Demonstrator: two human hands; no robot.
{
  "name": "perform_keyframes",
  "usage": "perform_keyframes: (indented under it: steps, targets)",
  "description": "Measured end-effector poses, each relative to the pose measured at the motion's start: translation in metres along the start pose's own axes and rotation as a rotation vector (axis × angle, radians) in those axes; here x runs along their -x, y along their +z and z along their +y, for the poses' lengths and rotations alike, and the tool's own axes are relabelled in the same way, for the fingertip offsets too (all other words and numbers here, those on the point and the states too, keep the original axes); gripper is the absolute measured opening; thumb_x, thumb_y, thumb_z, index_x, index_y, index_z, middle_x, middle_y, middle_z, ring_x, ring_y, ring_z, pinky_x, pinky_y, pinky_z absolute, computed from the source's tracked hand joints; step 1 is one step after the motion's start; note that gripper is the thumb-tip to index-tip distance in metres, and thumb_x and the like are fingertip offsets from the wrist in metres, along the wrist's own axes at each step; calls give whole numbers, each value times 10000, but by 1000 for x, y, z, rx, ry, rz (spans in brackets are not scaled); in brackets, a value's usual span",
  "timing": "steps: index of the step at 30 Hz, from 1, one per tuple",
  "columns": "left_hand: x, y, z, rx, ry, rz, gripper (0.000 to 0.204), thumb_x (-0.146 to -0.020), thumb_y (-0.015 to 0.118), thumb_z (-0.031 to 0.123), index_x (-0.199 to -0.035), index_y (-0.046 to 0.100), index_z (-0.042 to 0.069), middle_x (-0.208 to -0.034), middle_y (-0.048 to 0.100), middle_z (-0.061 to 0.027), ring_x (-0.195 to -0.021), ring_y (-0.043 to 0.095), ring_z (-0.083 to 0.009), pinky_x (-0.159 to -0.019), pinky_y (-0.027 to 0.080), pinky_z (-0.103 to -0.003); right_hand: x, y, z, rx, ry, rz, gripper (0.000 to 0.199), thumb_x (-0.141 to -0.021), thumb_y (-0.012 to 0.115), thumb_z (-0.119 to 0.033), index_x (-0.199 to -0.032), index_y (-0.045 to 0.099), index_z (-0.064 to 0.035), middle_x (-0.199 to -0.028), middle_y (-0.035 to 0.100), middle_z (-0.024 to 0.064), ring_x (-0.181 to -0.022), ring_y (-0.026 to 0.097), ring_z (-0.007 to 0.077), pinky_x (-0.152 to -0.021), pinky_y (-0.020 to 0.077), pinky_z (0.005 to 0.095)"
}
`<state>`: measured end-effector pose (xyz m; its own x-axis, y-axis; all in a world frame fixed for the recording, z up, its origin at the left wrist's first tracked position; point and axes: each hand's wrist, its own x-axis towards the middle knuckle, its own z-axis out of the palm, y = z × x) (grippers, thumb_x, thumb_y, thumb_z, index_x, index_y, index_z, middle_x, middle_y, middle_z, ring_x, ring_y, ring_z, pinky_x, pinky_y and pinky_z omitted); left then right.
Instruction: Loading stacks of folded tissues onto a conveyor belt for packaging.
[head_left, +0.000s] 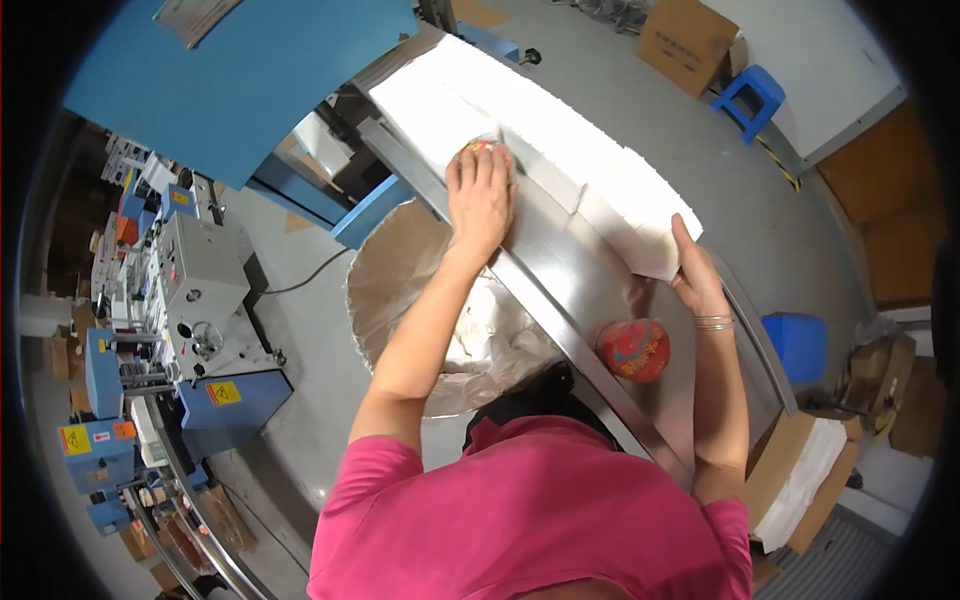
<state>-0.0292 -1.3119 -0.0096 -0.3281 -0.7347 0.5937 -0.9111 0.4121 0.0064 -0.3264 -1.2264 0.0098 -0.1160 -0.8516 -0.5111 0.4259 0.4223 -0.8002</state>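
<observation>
A long, bright white stack of soft paper sheets lies along a shiny metal trough. My left hand is laid over a red round can beside the stack, its fingers curved over the top and covering most of it. At the stack's near right end, my right hand holds the end, thumb up along the corner; its other fingers are partly hidden. A second red round can, with a patterned top, stands in the trough near my right forearm.
Below my left arm stands a large round bin lined with plastic, with white scraps inside. A blue machine rises at the far left. More machinery stands left. A blue stool and cardboard boxes are at right.
</observation>
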Motion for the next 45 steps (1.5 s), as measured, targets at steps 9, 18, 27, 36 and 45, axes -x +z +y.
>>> perform_keyframes:
  steps: [9, 18, 27, 36, 45]
  targets:
    - [1, -9, -3, 103, -36, -51, 591, -728, 680, 163, -1244, 450, -8, -1217, 472, -166, -1174, 398, -343, -1014, 275, -466, -1, 6, 2, 38, -75, -54, 610, -826, 626, -456, -1129, 526, 64, -1049, 591, 87, -930, 578, 155, -752, 475, 268]
    - [5, -12, -25, 273, 83, -82, 552, -775, 625, 140, -1276, 435, 8, -1285, 443, -184, -1241, 345, -370, -1043, 225, -496, -6, 5, 5, 68, -35, -133, 474, -854, 612, -396, -1127, 548, -14, -993, 603, 45, -843, 592, 121, -665, 491, 262]
    - [-59, -14, -33, 279, -30, 118, 328, -841, 535, 165, -1103, 532, -33, -1143, 523, -215, -1138, 438, -370, -977, 279, -469, -1, 13, -2, 38, -45, -52, 417, -884, 587, -332, -1140, 537, -6, -1006, 613, 65, -870, 609, 145, -665, 521, 281]
    - [-154, 101, -90, 10, -254, -41, 255, -791, 532, 217, -919, 628, 18, -984, 575, -189, -965, 505, -364, -850, 378, -474, 4, 19, -2, -41, -59, -134, 430, -882, 586, -309, -1174, 507, -3, -1014, 601, 69, -850, 613, 146, -672, 522, 271]
    - [-158, 98, -93, 85, -163, -112, 230, -790, 528, 197, -955, 662, 110, -949, 567, -179, -936, 506, -356, -793, 409, -468, 1, 17, 1, -51, -62, -66, 454, -866, 605, -325, -1172, 505, -4, -991, 601, 67, -838, 611, 136, -657, 526, 261]
